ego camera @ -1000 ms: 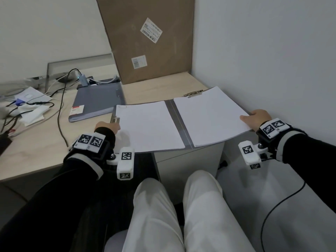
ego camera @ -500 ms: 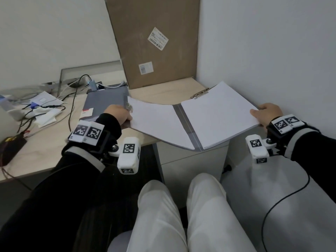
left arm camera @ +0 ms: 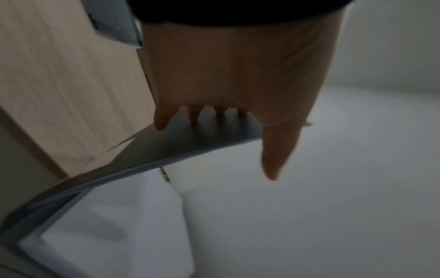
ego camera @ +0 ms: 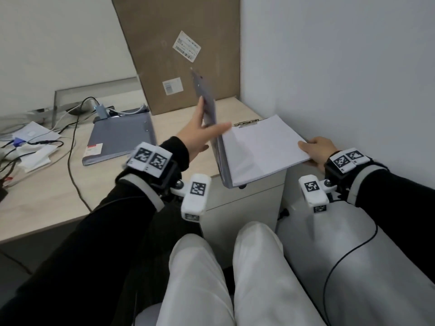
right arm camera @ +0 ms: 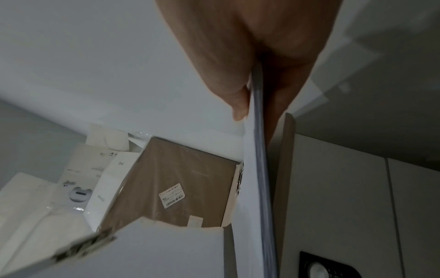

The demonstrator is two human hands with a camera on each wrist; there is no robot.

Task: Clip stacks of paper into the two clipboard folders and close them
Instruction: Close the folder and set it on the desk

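The left hand point(ego camera: 196, 135), fingers straight, pressed against the grey cover point(ego camera: 207, 107) of the open clipboard folder point(ego camera: 223, 165), which stood nearly upright at the surface's point(ego camera: 58, 198) right edge. The right hand point(ego camera: 316, 151) pinched the clipped paper stack point(ego camera: 261, 149) and backing at their right edge. A second, closed folder point(ego camera: 122, 135) lay flat to the left, near a cardboard box point(ego camera: 179, 50).

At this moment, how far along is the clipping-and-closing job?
Done: one grey folder lies closed on the desk, and paper sits under the clip of the second folder. In hand: the left hand pushes its cover upright, while the right hand pinches the edge. Left: bring the cover down shut.
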